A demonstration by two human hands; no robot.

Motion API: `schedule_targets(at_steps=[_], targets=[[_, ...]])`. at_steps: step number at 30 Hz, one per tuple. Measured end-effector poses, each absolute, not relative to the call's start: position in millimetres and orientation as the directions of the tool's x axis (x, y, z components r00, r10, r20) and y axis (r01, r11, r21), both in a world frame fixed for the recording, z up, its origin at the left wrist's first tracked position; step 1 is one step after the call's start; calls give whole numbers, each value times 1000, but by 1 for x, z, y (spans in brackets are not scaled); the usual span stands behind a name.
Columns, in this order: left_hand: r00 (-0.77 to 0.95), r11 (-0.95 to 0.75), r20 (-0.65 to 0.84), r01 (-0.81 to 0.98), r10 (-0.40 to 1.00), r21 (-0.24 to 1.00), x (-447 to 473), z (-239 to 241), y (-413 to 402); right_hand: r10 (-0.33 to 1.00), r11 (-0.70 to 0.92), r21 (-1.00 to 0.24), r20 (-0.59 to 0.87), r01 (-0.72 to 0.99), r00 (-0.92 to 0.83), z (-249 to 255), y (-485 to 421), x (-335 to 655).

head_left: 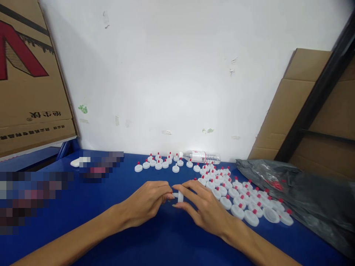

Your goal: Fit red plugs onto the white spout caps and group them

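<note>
Between my hands, over the near middle of the blue table, is a white nozzle cap (181, 196) turned on its side, its spout pointing left. My right hand (203, 203) grips the wide round base with thumb and fingers. At the spout's end, the thumb and fingers of my left hand (151, 199) are pinched together and cover the tip, so I cannot see whether a red piece is there. Just right of my right hand stand many similar white caps with red tips (226, 202), packed close together. A looser group of them (158, 165) stands farther back.
A clear plastic bottle (198, 156) lies on its side by the wall. Grey plastic sheeting (307, 192) covers the table's right side, with small red pieces (275, 184) on it. A white object (75, 163) lies at the left, near blurred patches. A large carton (33, 92) stands left.
</note>
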State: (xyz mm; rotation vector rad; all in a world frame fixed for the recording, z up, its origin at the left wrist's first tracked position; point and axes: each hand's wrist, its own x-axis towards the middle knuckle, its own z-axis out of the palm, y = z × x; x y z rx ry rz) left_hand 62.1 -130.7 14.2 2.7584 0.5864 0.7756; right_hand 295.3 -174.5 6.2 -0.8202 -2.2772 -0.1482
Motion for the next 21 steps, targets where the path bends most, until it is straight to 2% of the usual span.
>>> schedule_targets(at_steps=[4, 7, 10, 12, 16, 21], targets=[[787, -882, 421, 319, 451, 347, 62, 15, -131, 444, 806, -18, 679, 591, -585, 7, -173, 296], [776, -872, 429, 311, 462, 377, 66, 18, -135, 334, 800, 132, 712, 585, -618, 7, -170, 297], [769, -887, 457, 313, 447, 340, 69, 23, -140, 253, 778, 249, 717, 577, -650, 9, -167, 295], [762, -899, 479, 347, 436, 267, 68, 26, -139, 284, 764, 221, 728, 606, -624, 11, -167, 292], [720, -840, 460, 530, 520, 119, 56, 38, -126, 452, 741, 15, 728, 672, -515, 16, -169, 289], [674, -673, 228, 733, 702, -93, 34, 48, -107, 613, 687, -156, 649, 709, -452, 16, -165, 293]])
